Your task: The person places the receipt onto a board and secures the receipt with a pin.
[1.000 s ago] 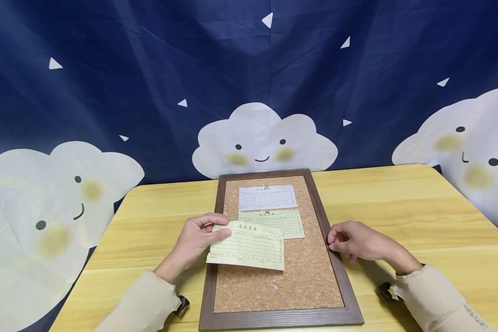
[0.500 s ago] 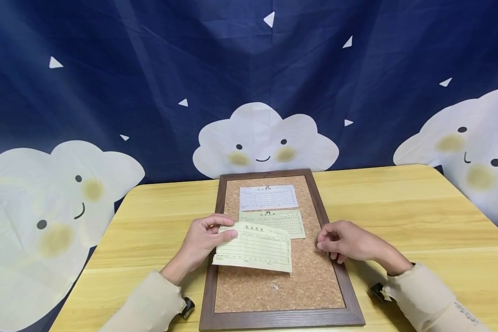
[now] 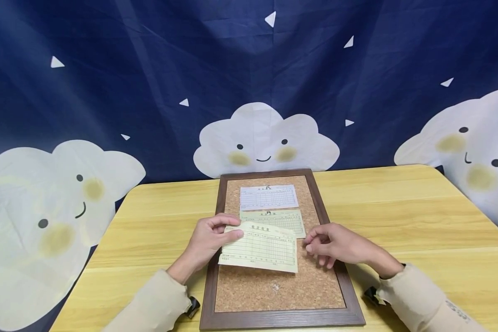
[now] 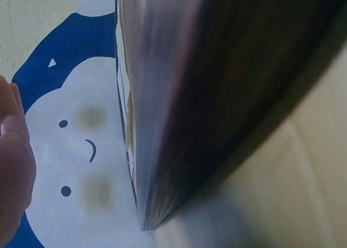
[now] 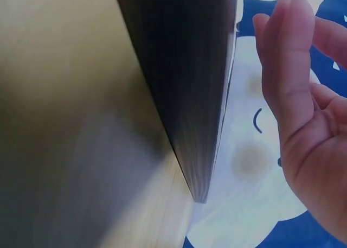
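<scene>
Wooden table [image 3: 398,207], left hand [image 3: 209,237] pinching paper [image 3: 259,251]

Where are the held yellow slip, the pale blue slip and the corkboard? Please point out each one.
Held yellow slip [image 3: 260,249]: head view, middle of its printed face.
Pale blue slip [image 3: 269,198]: head view, middle of its printed grid.
Corkboard [image 3: 311,293]: head view, bare cork near the bottom edge.

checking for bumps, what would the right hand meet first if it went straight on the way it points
Most likely the right hand would meet the right edge of the yellow slip held by the left hand, though depth is hard to judge.
</scene>
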Demonstrator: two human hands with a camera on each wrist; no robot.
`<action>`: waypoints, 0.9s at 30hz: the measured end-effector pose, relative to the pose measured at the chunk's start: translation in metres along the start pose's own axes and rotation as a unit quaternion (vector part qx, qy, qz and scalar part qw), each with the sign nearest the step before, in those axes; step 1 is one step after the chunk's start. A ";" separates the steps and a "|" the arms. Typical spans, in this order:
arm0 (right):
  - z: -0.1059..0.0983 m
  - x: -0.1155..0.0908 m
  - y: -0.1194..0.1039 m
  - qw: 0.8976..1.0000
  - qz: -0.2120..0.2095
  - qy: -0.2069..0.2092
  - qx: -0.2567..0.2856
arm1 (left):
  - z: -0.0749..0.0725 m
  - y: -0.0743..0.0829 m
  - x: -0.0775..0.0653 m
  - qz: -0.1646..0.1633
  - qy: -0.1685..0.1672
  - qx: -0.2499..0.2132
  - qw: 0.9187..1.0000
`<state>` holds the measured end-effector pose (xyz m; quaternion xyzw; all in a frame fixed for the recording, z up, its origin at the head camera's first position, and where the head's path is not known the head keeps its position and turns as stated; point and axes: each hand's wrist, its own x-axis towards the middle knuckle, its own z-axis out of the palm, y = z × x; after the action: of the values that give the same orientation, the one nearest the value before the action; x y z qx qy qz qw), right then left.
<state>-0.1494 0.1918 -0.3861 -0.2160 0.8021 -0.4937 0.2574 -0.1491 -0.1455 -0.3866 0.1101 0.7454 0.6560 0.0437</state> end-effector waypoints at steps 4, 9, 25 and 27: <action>0.002 0.002 -0.001 1.000 -0.004 0.004 0.009 | 0.002 -0.001 0.001 0.001 -0.003 0.003 1.000; 0.004 0.004 -0.002 1.000 -0.005 0.012 0.016 | 0.005 -0.001 0.001 0.004 -0.007 0.014 1.000; 0.008 0.011 -0.003 0.998 -0.028 0.057 0.016 | 0.008 -0.003 0.000 0.005 -0.019 0.026 0.999; 0.009 0.011 -0.004 0.997 -0.029 0.063 0.025 | 0.009 -0.003 0.000 0.007 -0.019 0.033 0.999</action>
<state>-0.1518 0.1772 -0.3883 -0.2015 0.7975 -0.5334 0.1972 -0.1472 -0.1375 -0.3907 0.1287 0.7649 0.6292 0.0494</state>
